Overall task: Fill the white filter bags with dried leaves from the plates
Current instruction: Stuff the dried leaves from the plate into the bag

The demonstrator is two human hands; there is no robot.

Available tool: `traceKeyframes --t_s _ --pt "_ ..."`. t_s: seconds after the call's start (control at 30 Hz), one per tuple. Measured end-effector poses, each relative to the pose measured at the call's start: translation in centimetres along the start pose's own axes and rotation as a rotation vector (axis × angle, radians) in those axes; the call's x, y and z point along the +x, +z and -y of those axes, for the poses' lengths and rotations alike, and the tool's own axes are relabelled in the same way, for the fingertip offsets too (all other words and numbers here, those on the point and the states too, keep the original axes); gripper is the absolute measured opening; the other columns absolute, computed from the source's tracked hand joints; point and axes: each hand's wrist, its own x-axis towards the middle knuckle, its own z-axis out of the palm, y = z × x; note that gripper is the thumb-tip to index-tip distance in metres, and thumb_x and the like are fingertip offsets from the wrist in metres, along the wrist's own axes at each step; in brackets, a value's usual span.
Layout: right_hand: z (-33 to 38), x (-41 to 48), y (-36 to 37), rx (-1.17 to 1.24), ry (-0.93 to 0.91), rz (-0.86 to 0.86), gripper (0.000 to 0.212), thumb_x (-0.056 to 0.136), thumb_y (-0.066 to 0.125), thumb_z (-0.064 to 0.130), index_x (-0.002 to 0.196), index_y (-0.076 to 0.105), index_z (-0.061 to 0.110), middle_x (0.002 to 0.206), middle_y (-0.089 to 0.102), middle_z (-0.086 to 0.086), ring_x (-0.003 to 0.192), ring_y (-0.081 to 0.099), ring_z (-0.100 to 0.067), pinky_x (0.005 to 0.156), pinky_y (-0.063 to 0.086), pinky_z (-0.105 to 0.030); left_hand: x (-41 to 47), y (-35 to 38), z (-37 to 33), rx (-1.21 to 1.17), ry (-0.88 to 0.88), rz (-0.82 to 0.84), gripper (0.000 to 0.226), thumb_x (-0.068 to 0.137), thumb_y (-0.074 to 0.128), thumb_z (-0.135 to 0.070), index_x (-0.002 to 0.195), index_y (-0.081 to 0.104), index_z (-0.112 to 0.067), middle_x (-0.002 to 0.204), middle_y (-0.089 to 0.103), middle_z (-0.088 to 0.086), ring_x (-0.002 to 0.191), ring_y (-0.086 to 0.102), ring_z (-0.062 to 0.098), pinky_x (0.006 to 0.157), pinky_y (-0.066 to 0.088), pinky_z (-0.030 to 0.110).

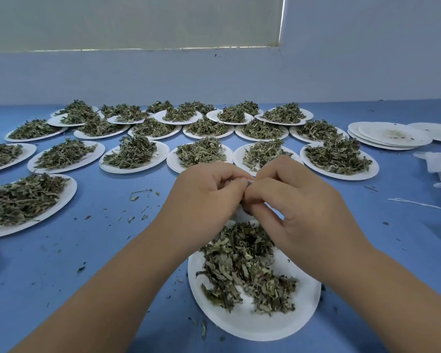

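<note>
Both hands meet above the nearest white plate point(242, 324), which holds a heap of dried leaves point(242, 263). My left hand point(209, 194) and my right hand point(298, 200) have their fingers curled together and pinch a small white filter bag point(250, 182) between them. Only slivers of the bag show between the fingertips; the hands hide the rest. A pile of spare white filter bags point(435, 161) with loose strings lies at the right edge of the table.
Several white plates heaped with dried leaves point(135, 151) cover the blue table point(107, 250) in rows up to the wall. A stack of emptied plates point(390, 135) sits at the far right. Leaf crumbs are scattered around the near plate.
</note>
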Motion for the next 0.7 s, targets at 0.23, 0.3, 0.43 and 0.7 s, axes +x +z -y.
traceKeyframes --t_s 0.23,0.3,0.43,0.7 --pt "-0.8 0.0 0.5 0.051 -0.012 -0.023 0.005 0.082 0.066 0.007 0.079 0.069 0.011 0.083 0.063 -0.002 0.069 0.059 -0.022 0.052 0.048 -0.036 -0.2 -0.2 -0.4 -0.162 -0.020 -0.011 0.024 0.091 0.055 -0.001 0.081 0.075 -0.009 0.045 0.057 -0.013 0.037 0.053 0.000 0.040 0.038 0.005" --pt "-1.0 -0.2 0.5 0.142 -0.001 -0.052 0.005 0.082 0.069 0.005 0.083 0.071 0.010 0.086 0.064 -0.001 0.077 0.060 -0.017 0.063 0.047 -0.028 -0.1 -0.4 -0.4 -0.143 -0.014 -0.033 0.025 0.091 0.056 -0.003 0.080 0.076 -0.013 0.046 0.057 -0.012 0.039 0.053 0.001 0.043 0.042 0.007" --pt "-1.4 -0.2 0.5 0.238 0.128 -0.100 0.007 0.084 0.070 0.015 0.091 0.072 0.016 0.090 0.059 0.002 0.084 0.054 -0.008 0.073 0.040 -0.017 0.3 -0.7 0.0 -0.082 -0.030 -0.088 0.031 0.092 0.057 -0.009 0.075 0.076 -0.027 0.045 0.051 -0.014 0.047 0.050 0.006 0.042 0.036 0.008" --pt "-1.5 0.0 1.6 0.583 0.651 0.167 0.020 0.086 0.058 0.049 0.104 0.056 0.040 0.107 0.056 0.011 0.073 0.064 -0.008 0.063 0.045 -0.028 0.3 -0.7 -0.1 -0.174 -0.072 -0.070 0.028 0.093 0.056 -0.008 0.080 0.077 -0.022 0.042 0.052 -0.016 0.037 0.045 -0.001 0.039 0.032 0.007"
